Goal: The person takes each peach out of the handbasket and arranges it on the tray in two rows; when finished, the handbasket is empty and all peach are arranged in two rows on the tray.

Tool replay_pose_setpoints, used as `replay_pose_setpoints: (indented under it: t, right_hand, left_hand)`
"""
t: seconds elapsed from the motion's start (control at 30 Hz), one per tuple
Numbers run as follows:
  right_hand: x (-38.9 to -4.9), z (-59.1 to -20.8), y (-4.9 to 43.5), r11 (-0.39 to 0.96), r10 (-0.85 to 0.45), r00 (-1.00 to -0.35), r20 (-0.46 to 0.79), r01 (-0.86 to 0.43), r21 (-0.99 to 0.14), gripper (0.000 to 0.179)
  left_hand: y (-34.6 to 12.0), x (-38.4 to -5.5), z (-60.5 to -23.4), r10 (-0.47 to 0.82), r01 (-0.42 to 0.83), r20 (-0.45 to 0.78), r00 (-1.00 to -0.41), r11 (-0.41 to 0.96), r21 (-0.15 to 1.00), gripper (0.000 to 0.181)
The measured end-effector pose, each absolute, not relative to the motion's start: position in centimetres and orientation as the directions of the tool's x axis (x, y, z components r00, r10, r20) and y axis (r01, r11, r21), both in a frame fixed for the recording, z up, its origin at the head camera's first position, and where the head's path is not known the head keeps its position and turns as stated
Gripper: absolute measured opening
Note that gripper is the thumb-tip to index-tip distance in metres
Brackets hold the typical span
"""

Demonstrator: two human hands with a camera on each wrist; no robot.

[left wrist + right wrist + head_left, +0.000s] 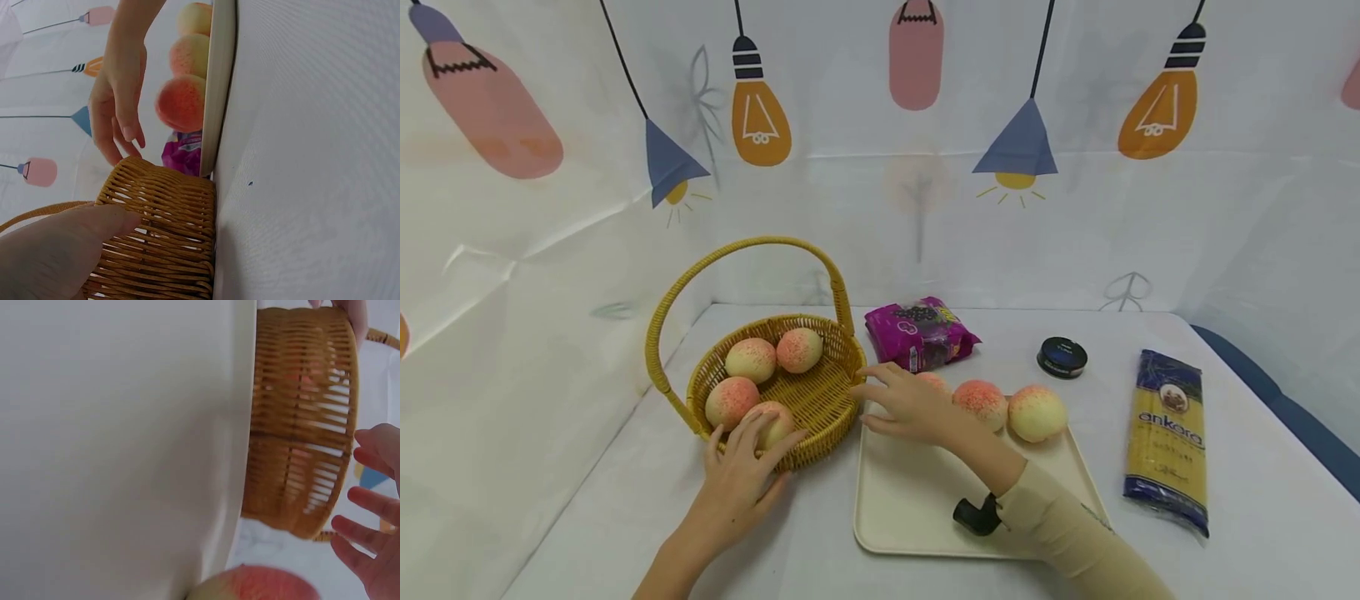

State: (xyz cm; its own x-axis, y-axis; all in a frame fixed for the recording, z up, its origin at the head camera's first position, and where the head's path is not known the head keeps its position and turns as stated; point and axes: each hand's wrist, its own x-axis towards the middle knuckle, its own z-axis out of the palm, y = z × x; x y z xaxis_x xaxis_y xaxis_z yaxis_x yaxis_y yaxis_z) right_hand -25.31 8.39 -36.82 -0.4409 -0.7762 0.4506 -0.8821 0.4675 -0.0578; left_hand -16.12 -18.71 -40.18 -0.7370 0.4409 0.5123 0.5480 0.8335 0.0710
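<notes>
A yellow-brown wicker basket (827, 400) with a tall handle stands at the left, several peaches (751, 360) inside it. My left hand (741, 475) grips its near rim, fingers over the edge by the nearest peach (775, 423). In the left wrist view the thumb (94, 222) lies along the outer wicker wall. My right hand (910, 406) is at the basket's right rim, holding nothing, fingers spread apart in the right wrist view. Beneath that hand is a cream tray (910, 500) with three peaches (1037, 413) along its far side.
A black elbow-shaped piece (976, 517) lies on the tray, partly behind the right sleeve. Behind the tray is a purple packet (921, 333). A round black tin (1062, 357) and a blue-and-yellow ankara packet (1168, 437) lie to the right. A patterned white sheet hangs behind the table.
</notes>
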Motion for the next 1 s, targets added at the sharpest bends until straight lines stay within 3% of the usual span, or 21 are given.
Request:
replay_pose_setpoints:
  t: [0.13,0.23,0.43,0.7,1.0]
  right_hand:
    - [-25.1,-36.6,6.8,0.456,-0.786,-0.405,0.467,-0.890,-0.004,0.030]
    - [-24.9,-36.4,5.8,0.463,-0.791,-0.412,0.453,-0.886,0.001,0.032]
    - [-24.7,-35.9,3.8,0.477,-0.790,-0.490,0.370,-0.869,-0.132,0.034]
    - [-25.6,-36.1,0.4,0.518,-0.756,-0.602,0.257,-0.790,-0.329,0.031]
    - [-26.2,-35.8,-2.5,0.628,-0.716,-0.689,0.109,-0.705,-0.329,0.028]
  left_hand:
    - [-19.0,-16.3,-39.9,0.388,0.492,0.492,-0.780,0.865,0.099,0.054]
    - [-19.3,-16.3,-39.8,0.341,0.445,0.472,-0.813,0.887,0.125,0.056]
    - [-19.7,-16.2,-39.9,0.319,0.414,0.462,-0.827,0.903,0.118,0.064]
    - [-19.7,-15.8,-40.0,0.308,0.396,0.443,-0.842,0.911,0.118,0.055]
    - [-20.1,-15.7,-39.9,0.396,0.506,0.470,-0.789,0.853,0.131,0.061]
